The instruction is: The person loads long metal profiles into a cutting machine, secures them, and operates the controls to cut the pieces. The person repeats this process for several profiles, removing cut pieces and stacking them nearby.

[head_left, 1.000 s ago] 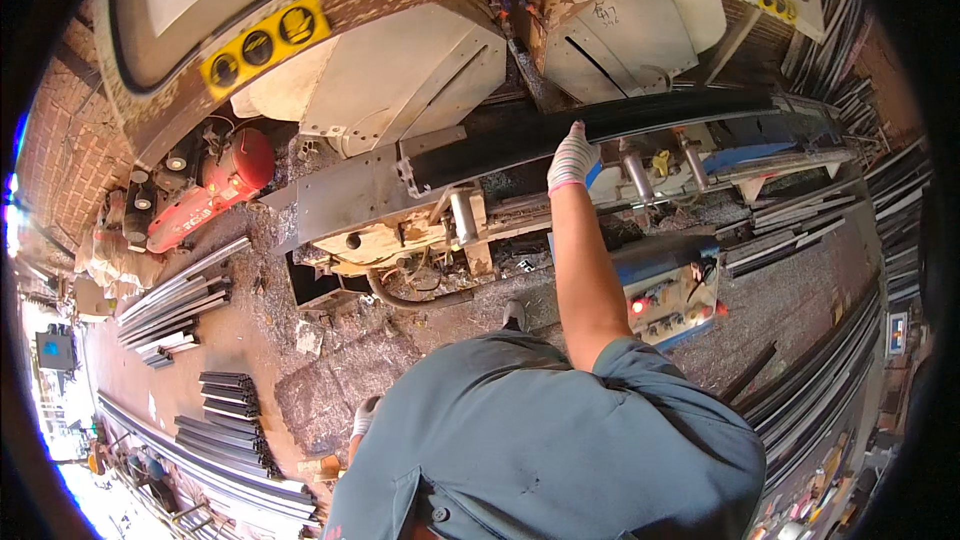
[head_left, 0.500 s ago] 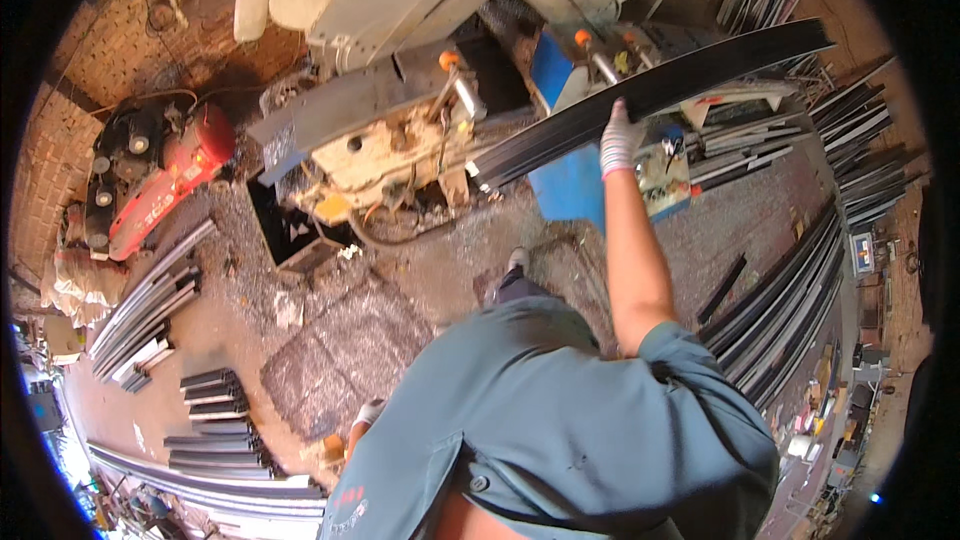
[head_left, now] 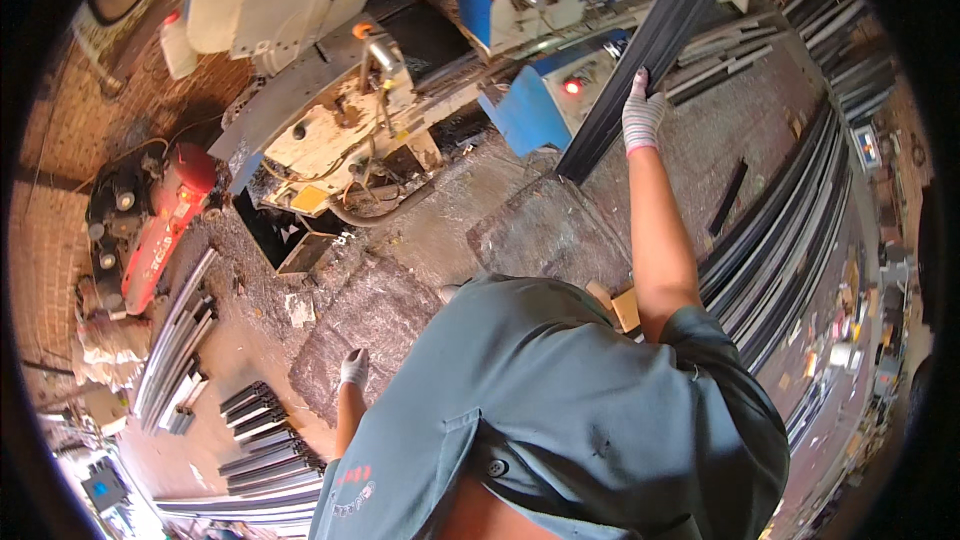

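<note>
A long bundle of black profile bars (head_left: 655, 45) slants from the upper right down toward the floor mats. My right hand (head_left: 642, 118), in a pale striped glove with bare fingertips, grips the bundle's near side. Its thumb lies along the bars, and the other fingers are partly hidden. Low on the left, my left hand (head_left: 355, 368) hangs in a similar glove over a dark mat, its fingers loosely bent and slightly apart. Nothing shows in it. Behind the bars stands a blue and white machine (head_left: 540, 105) with a lit red button.
A cream-coloured machine bed (head_left: 330, 115) with an orange-knobbed lever stands ahead, left of the blue one. A red compressor (head_left: 165, 230) sits at the left. Stacked profiles (head_left: 262, 430) lie at lower left, and long bars (head_left: 785, 240) cover the floor at right. Mats (head_left: 550, 235) lie below me.
The black bars have swung from nearly level to steeply slanted, their near end shifting right. My left hand has come further into view. The whole view has turned and shifted.
</note>
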The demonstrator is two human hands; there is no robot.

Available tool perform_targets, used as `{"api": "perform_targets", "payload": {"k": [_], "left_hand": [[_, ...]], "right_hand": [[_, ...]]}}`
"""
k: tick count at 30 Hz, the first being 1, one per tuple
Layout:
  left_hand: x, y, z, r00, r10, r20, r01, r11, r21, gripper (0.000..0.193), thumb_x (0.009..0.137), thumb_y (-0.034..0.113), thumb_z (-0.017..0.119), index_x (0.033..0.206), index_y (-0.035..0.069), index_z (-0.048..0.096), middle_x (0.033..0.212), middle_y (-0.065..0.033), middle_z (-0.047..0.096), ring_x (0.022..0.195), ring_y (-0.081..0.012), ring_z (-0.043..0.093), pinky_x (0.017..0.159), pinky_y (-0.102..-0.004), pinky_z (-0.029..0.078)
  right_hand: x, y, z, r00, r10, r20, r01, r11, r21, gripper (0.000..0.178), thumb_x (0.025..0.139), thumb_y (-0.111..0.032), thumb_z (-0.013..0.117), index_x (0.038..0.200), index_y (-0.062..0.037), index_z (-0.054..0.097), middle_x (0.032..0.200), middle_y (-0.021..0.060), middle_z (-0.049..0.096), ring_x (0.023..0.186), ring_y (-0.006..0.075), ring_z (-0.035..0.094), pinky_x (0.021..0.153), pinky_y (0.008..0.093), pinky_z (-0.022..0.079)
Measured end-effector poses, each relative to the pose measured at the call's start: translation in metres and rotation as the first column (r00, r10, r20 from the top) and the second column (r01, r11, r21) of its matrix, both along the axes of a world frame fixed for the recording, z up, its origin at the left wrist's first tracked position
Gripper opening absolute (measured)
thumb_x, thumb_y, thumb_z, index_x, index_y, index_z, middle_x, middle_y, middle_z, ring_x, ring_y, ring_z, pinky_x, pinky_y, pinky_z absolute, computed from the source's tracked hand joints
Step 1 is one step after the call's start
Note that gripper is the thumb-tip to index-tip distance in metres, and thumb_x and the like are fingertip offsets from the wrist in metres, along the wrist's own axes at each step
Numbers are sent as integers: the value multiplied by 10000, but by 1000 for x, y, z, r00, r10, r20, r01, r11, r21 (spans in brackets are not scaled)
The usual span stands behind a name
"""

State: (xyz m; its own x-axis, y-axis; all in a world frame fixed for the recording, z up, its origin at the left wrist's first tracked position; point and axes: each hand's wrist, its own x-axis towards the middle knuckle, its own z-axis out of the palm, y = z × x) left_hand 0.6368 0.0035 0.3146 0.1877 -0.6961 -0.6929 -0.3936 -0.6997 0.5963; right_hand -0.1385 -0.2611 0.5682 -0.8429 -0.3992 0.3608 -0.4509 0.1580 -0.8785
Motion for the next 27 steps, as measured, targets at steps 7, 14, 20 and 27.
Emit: {"api": "perform_targets", "payload": {"k": [7,14,20,27], "left_hand": [[-124,-33,49,977,-211,4,211,973,-92,374,973,274,672,1257,31,662,1160,-90,715,1047,-182,638,940,-315,491],[-168,19,49,958,-287,0,283,944,-167,414,946,317,697,1249,35,668,1128,-139,730,1046,-213,674,944,-329,513],[-126,90,6,889,-419,185,411,908,77,405,944,339,698,1209,33,684,1114,-128,740,1010,-231,692,901,-355,536],[-145,117,13,933,-305,189,310,951,6,403,940,368,673,1158,31,706,1057,-117,744,975,-222,687,870,-348,533]], "right_hand": [[-81,81,-31,996,-84,-38,89,985,150,720,957,-618,550,1068,85,660,986,314,695,912,457,681,810,498,524],[-133,122,-67,988,-107,-115,139,933,331,717,954,-663,507,922,37,658,852,273,686,793,446,673,717,513,521],[-157,129,-62,997,-81,-9,81,975,207,599,963,-567,593,1038,19,693,901,210,726,854,379,707,790,454,530],[-156,125,-26,990,-23,136,28,999,-38,597,971,-532,616,1074,51,689,927,223,733,837,308,703,794,415,526]]}}
